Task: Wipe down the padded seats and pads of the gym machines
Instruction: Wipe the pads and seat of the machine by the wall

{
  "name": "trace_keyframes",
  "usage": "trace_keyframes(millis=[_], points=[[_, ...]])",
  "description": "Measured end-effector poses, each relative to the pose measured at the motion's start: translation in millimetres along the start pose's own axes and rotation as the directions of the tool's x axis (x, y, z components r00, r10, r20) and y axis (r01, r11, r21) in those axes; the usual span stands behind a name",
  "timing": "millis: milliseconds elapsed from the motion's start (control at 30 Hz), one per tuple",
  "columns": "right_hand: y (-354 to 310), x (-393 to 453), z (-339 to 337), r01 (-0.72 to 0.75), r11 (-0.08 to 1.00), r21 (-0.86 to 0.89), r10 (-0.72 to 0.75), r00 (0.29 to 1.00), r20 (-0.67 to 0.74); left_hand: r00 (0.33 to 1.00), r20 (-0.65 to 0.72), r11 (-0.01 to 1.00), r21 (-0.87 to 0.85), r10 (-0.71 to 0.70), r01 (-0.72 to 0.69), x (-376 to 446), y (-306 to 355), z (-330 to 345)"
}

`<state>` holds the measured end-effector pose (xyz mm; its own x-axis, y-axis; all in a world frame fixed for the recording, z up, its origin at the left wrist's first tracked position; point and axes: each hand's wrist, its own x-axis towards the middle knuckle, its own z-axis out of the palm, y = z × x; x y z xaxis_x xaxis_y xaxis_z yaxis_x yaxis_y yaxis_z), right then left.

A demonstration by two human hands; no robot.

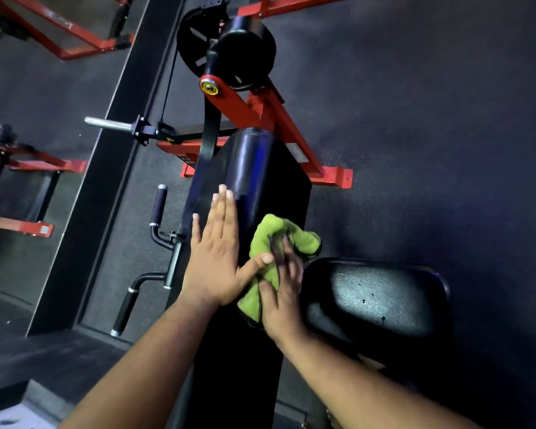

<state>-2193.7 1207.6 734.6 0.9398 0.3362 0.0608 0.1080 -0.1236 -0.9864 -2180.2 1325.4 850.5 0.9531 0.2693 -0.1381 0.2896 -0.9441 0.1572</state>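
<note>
I see my left hand (pixel 212 261) lying flat and open on the long black pad (pixel 248 168), fingers spread, thumb touching the green cloth (pixel 270 239) just right of it. My right hand (pixel 283 292) presses the bunched cloth, fingers blurred, grip unclear. The pad's near end sinks into darkness.

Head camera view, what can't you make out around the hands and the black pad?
- Right hand fingers: motion-blurred on the green cloth.
- Long black pad: near end cut off by the bottom edge; surface lost in shadow.
- Left hand palm: faces the pad, contact unseen.
</note>
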Motion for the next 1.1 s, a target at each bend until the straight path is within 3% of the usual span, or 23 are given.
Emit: trace_keyframes(millis=[67,167,300,367,467,533,600,767,867,967,1033,1100], points=[[-0.8,16.1,1.4,-0.008,1.0,-0.002,0.008,1.0,0.029,1.0,0.004,1.0,0.015,0.011,-0.011,-0.6,0.1,-0.2],[-8.5,113.0,-0.7,-0.156,0.982,0.104,0.164,0.984,-0.07,1.0,0.019,0.997,0.078,0.015,-0.016,0.8,1.2,1.2],[31.5,185.2,-5.0,-0.243,0.94,0.238,0.269,0.96,-0.083,1.0,0.02,0.993,0.12,0.001,-0.003,2.9,-0.1,4.5],[55.4,157.0,-4.6,-0.242,0.922,0.301,0.264,0.964,-0.033,1.0,0.011,0.994,0.107,-0.001,0.0,4.4,-0.6,5.7],[84.6,63.6,-4.2,-0.236,0.949,0.209,0.232,0.972,0.042,1.0,0.004,0.996,0.085,0.001,-0.002,4.3,-1.3,5.7],[90.8,11.5,-3.9,-0.344,0.92,0.186,0.335,0.939,0.078,1.0,0.013,0.997,0.081,-0.003,0.002,3.7,-1.1,4.3],[79.8,17.3,-5.4,-0.385,0.91,0.152,0.379,0.923,0.07,1.0,0.017,0.997,0.074,-0.002,0.001,3.7,-0.7,3.2],[13.6,163.8,-9.7,-0.203,0.979,0.034,0.205,0.969,-0.14,1.0,0.014,0.999,0.043,-0.02,0.019,4.1,-0.5,1.7],[-15.5,200.8,-12.0,-0.128,0.99,-0.059,0.117,0.98,-0.158,1.0,0.009,1.0,-0.003,-0.023,0.023,2.1,-3.5,2.9],[-33.5,168.5,-10.6,-0.013,0.987,-0.161,-0.001,0.996,-0.086,1.0,-0.012,0.996,-0.09,-0.021,0.02,0.3,-5.7,2.2],[-37.7,133.7,-13.1,0.147,0.951,-0.272,-0.135,0.989,0.062,0.998,-0.046,0.988,-0.153,-0.036,0.029,-2.6,-5.8,0.4],[-37.4,132.9,-23.1,0.223,0.904,-0.364,-0.156,0.967,0.203,0.992,-0.093,0.98,-0.189,-0.08,0.061,-8.9,-5.2,1.1]])
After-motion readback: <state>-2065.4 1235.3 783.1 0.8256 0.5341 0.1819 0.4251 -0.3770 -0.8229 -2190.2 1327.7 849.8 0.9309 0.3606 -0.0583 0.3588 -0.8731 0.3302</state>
